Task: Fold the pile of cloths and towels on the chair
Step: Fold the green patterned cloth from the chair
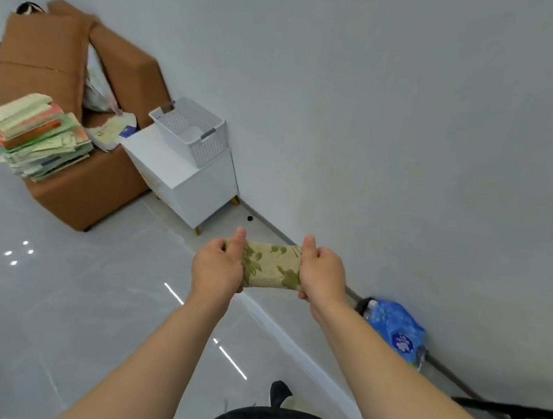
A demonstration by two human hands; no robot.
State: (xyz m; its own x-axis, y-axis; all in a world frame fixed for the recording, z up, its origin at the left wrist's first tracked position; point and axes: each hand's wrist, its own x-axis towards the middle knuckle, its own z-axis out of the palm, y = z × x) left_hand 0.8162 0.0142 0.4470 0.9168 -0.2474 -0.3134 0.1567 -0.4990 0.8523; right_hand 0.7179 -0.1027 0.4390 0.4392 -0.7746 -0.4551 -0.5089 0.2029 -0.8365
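**Cloth (270,265) gripped between both hands**

Beige with green leaves, the cloth is folded into a small bundle. It is held in the air in front of the person, above the grey floor (52,287) and near the foot of the wall (416,122). The left hand (217,266) grips its left end, fingers curled and thumb up along the fabric. The right hand (323,273) grips the right end the same way, thumb raised. Both arms are stretched forward.

Well off to the left stands a brown chair (90,195) with a stack of books (35,133) on it. Just beside it, a white cabinet (182,178) carries a white basket (191,130). A blue bag (395,329) lies against the wall on the right.
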